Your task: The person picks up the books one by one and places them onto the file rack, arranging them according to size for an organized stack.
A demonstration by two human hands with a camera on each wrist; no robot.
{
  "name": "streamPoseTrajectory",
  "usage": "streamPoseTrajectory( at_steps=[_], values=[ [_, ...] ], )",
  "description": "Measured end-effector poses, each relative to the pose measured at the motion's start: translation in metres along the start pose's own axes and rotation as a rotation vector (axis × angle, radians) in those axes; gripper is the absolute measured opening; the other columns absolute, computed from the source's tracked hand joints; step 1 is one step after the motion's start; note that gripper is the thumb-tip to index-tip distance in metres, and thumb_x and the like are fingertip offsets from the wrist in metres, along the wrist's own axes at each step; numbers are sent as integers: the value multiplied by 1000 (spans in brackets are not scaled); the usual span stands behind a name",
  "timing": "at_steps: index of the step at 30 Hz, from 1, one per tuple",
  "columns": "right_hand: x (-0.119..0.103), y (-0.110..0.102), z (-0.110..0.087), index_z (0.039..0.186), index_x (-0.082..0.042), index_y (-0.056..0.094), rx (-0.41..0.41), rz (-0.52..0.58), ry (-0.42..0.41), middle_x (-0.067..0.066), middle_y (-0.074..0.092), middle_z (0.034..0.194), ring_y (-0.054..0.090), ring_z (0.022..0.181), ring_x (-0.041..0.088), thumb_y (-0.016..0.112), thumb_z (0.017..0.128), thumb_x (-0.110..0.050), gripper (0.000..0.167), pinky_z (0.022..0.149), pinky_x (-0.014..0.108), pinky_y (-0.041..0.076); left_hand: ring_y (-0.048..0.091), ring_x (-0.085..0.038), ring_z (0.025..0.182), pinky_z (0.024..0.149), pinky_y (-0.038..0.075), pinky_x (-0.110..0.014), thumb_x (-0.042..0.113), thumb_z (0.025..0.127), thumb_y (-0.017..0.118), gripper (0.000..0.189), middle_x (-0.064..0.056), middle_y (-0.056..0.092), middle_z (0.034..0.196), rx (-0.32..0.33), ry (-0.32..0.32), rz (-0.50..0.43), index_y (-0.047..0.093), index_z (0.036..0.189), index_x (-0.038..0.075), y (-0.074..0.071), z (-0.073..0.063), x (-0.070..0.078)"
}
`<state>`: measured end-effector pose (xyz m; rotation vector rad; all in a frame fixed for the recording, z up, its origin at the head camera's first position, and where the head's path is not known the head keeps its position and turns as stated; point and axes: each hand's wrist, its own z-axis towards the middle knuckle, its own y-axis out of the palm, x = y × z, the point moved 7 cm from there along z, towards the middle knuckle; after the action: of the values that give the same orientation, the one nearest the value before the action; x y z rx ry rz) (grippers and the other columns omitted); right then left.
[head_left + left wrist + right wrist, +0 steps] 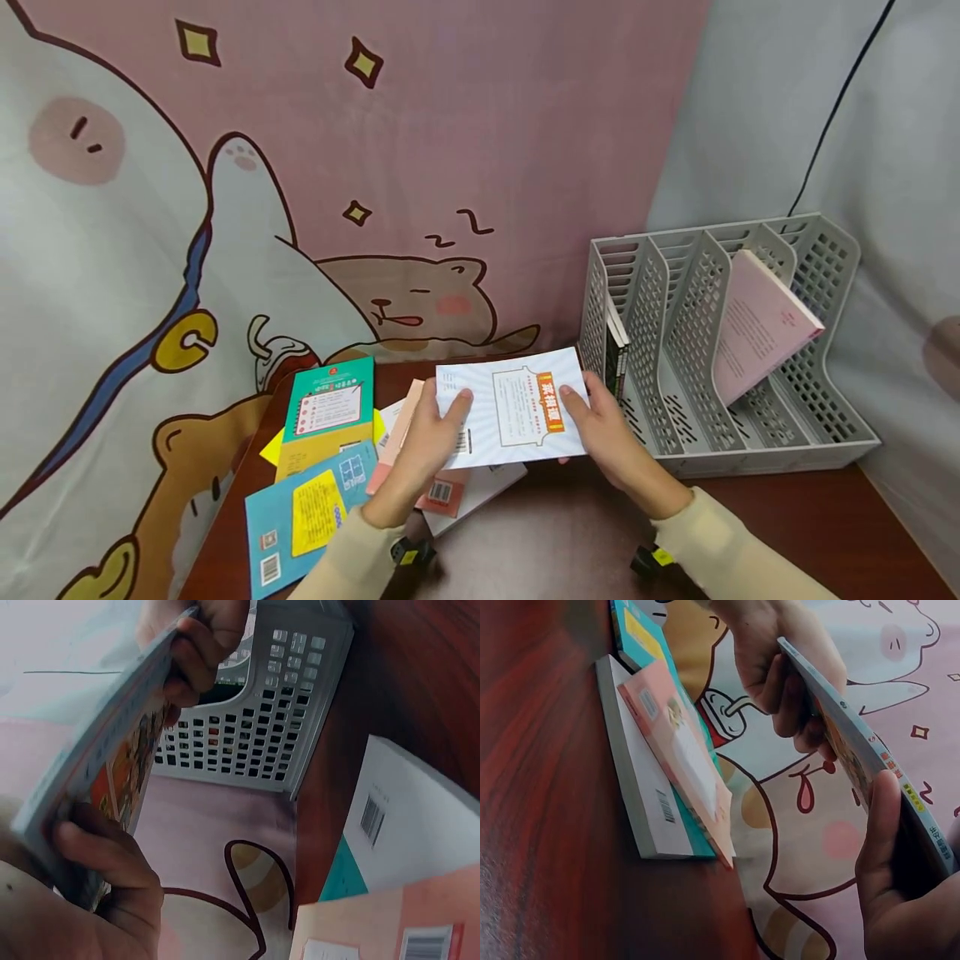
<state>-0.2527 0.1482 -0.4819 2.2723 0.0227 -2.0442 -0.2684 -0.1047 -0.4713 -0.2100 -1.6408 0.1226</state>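
A thin white and pale-blue book (517,408) with an orange title block is held up over the table by both hands. My left hand (431,437) grips its left end, thumb on the upper cover and fingers curled beneath. At the opposite end my right hand (603,429) holds it the same way. In the left wrist view the underside of the book (124,761) shows a colourful orange picture. From the right wrist, the printed spine of the book (885,757) faces the camera. Below and left of it lies a pink book (679,754) on a thick white book (637,765).
A grey file rack (757,462) with several slots stands at the right, holding a leaning pink book (761,329) and dark-spined books (617,350) in its left slot. Blue (307,508) and green (330,408) books lie at the left of the brown table (555,550). A printed cloth hangs behind.
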Motion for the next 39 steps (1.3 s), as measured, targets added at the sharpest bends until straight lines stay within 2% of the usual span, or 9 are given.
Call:
streamPoseTrajectory(
  at_steps=[6,9,12,15,18,21,23,31,39],
  values=[
    [-2,-3,3,146,-2,41,-51,-26,0,12,74,93,74,65,26,45,120,-21,33,48,46,60,79,-19,77,69,65,-33,33,112,67,47,-18,78,108,-79,-16,-21,47,149,14,-7,12,-2],
    [-2,-2,3,146,-1,41,-103,-43,9,12,73,92,74,63,25,44,120,-20,33,46,44,59,78,-21,94,83,63,-35,40,109,70,45,-17,74,127,-135,-4,100,57,146,18,-15,22,0],
    [-5,-2,4,145,0,41,-152,-68,20,12,73,91,73,62,23,45,120,-21,32,46,44,58,73,-23,95,84,59,-35,45,108,71,35,-13,74,125,-220,23,238,72,133,21,-18,35,3],
    [-8,1,4,144,1,42,-208,-96,23,12,74,91,74,62,23,46,120,-21,34,46,46,58,73,-22,85,76,58,-32,49,109,68,30,-8,77,108,-366,51,338,80,118,23,-14,43,3],
    [-11,3,5,146,2,42,-272,-115,23,13,74,90,75,63,25,47,120,-24,37,46,46,59,77,-16,79,71,60,-28,51,110,66,30,0,79,99,-551,87,415,80,114,25,-3,43,3],
    [-13,3,6,148,1,43,-327,-119,24,15,75,90,76,65,26,47,120,-26,40,45,42,58,82,-19,77,68,64,-28,46,112,64,30,0,83,98,-714,117,407,78,120,21,7,36,6],
    [-14,2,8,149,1,43,-348,-118,27,15,76,90,77,66,26,47,120,-27,40,45,40,58,84,-22,80,68,66,-30,41,113,64,29,-3,85,99,-771,114,360,77,126,18,11,31,8],
    [-18,-3,14,152,-3,47,-376,-104,62,14,77,93,77,69,25,48,120,-31,43,48,38,58,85,-24,82,71,67,-32,37,113,65,29,-4,85,103,-727,124,271,76,132,17,10,25,13],
    [-29,-11,21,141,5,63,-225,-86,43,8,75,92,74,71,20,57,116,-27,41,57,36,63,85,-27,81,70,68,-35,39,112,67,34,-7,84,103,-588,128,225,73,135,15,-1,22,16]
  ],
)
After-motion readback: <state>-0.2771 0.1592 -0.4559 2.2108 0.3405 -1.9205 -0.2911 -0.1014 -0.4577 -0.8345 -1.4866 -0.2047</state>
